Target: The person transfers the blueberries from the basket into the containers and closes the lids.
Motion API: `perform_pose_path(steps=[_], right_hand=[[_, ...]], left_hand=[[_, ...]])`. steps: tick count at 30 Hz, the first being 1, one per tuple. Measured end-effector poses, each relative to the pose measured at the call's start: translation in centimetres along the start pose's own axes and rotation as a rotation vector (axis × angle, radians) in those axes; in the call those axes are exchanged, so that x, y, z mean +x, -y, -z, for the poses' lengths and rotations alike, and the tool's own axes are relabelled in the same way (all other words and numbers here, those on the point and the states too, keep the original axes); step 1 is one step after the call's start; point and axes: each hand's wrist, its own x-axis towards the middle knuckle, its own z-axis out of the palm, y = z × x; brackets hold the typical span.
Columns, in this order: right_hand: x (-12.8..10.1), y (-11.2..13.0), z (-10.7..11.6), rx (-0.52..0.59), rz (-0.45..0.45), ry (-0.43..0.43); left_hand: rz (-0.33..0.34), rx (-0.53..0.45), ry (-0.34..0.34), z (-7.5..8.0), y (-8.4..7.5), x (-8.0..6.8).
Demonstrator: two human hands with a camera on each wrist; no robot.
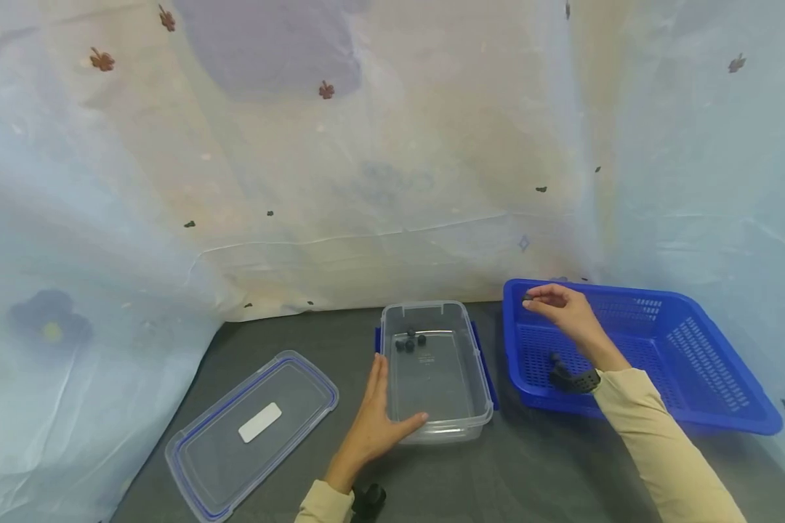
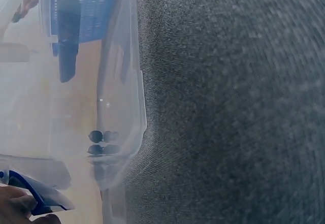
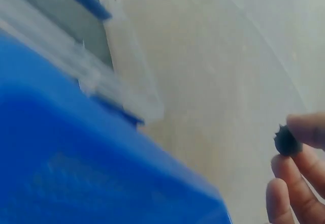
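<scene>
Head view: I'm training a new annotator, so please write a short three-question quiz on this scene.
1. True or false: the lid is on the clear container.
2. What does the right hand pinch? A) a small dark piece B) a spoon C) the lid
3. Where does the left hand rest?

Key: 1 false, it lies apart on the table. 2 A, above the blue basket. 3 On the container's near left corner, thumb over its rim.

Soft even light, blurred wrist views
</scene>
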Motion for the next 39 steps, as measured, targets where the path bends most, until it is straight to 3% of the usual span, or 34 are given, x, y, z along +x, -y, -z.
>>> perform_pose_path(steps=[13, 25, 32, 39], right_hand=[[-0.7, 3.5, -5.1, 0.171, 0.06, -0.012], [0.6, 5.4, -10.1, 0.204, 0.112, 0.044], [1.1, 5.3, -13.0, 0.233, 0.041, 0.088], [2.0, 4.8, -15.5, 0.242, -0.027, 0.078]], left_hand=[[-0.024, 0.003, -0.042, -0.4, 0.2, 0.2], [-0.016, -0.031, -0.024, -1.0, 0.1, 0.7], [-0.021, -0.022, 0.002, -0.9, 0.3, 1.0], [-0.012, -0.037, 0.01, -1.0, 0.3, 0.8]])
